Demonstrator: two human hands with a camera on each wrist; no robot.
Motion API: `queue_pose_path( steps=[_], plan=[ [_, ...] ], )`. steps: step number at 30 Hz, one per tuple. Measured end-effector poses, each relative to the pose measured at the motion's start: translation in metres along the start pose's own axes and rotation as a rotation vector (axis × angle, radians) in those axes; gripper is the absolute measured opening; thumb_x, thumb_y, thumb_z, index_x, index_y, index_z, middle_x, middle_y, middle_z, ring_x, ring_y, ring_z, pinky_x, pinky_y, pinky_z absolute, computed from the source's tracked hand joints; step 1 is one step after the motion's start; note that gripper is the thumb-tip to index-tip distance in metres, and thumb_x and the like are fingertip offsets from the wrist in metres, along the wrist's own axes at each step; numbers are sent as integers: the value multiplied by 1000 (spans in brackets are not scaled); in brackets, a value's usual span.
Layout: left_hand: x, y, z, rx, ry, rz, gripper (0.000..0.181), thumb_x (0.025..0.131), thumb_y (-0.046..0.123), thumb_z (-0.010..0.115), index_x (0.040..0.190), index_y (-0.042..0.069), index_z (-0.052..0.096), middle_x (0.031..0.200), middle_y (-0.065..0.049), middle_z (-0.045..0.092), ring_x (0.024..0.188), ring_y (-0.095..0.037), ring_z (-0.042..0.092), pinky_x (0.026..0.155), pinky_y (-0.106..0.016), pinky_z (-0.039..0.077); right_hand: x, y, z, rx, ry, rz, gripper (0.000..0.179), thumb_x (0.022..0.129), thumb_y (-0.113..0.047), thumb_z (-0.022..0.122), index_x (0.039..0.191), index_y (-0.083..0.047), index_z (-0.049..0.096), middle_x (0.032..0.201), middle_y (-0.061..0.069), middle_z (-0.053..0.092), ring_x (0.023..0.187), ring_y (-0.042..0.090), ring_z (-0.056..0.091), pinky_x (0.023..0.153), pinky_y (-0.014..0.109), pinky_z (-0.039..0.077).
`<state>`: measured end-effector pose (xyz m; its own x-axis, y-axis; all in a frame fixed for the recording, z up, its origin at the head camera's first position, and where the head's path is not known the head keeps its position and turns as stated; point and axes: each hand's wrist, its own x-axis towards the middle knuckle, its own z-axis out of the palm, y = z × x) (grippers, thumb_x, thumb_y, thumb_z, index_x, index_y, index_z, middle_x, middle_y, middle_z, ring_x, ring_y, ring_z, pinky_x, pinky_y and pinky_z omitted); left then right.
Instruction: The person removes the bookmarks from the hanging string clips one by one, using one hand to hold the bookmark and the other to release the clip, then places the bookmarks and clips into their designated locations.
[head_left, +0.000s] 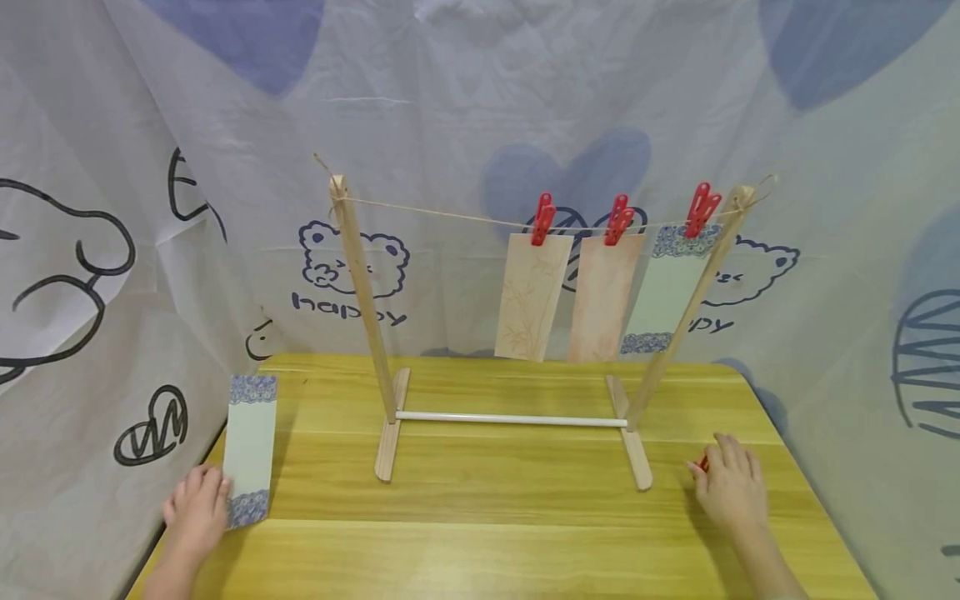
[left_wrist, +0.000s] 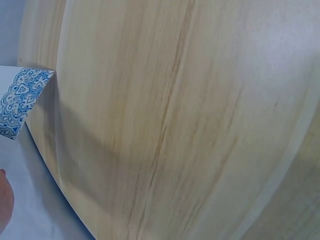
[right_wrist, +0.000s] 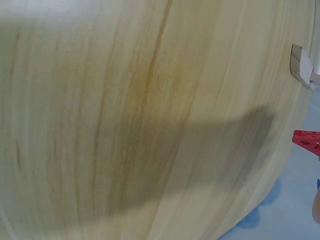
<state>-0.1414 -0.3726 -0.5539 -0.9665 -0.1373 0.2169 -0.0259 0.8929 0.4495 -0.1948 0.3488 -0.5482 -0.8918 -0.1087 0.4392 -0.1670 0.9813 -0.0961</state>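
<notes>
At the left edge of the table, my left hand (head_left: pixel 198 510) pinches a pale card (head_left: pixel 251 446) with blue patterned bands at both ends. One patterned end of the card (left_wrist: pixel 25 97) shows in the left wrist view. Over the table's right side, my right hand (head_left: pixel 733 487) holds a red clothespin (head_left: pixel 703 463), mostly hidden by the fingers in the head view. The tip of that clothespin (right_wrist: pixel 307 141) pokes in at the right of the right wrist view. Between the hands stands a wooden rack with a string (head_left: pixel 442 213) tied across its posts.
Red clothespins hold a beige card (head_left: pixel 533 296), a pinkish card (head_left: pixel 606 297) and a blue-banded card (head_left: pixel 667 287) on the string's right half. The rack's left post (head_left: pixel 363 300) and right post (head_left: pixel 686 312) rise from wooden feet, joined by a white rod (head_left: pixel 510 418). Printed cloth hangs around the table.
</notes>
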Motion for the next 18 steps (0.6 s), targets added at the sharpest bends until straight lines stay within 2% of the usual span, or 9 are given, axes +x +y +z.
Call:
queue_pose_path(
  steps=[8, 13, 18],
  plan=[
    [-2, -12, -2, 37, -44, -8, 29, 101, 19, 24, 104, -2, 43, 115, -27, 34, 100, -47, 29, 78, -61, 17, -4, 0, 1, 6, -49, 25, 29, 85, -20, 60, 94, 6, 49, 120, 27, 42, 116, 44, 34, 98, 55, 20],
    [-1, -13, -5, 85, -77, 2, 28, 100, 19, 26, 104, -1, 45, 114, -25, 35, 102, -47, 29, 79, -61, 16, -6, -1, 1, -4, -91, 43, 31, 87, -21, 59, 97, 6, 50, 121, 27, 42, 116, 44, 33, 97, 56, 20],
    [-1, -11, -6, 156, -119, -33, 28, 100, 20, 28, 102, -1, 47, 114, -24, 34, 102, -47, 28, 79, -62, 15, -8, -2, 1, -1, -137, 64, 32, 86, -21, 60, 100, 7, 51, 121, 28, 41, 116, 43, 32, 97, 58, 19]
  ],
)
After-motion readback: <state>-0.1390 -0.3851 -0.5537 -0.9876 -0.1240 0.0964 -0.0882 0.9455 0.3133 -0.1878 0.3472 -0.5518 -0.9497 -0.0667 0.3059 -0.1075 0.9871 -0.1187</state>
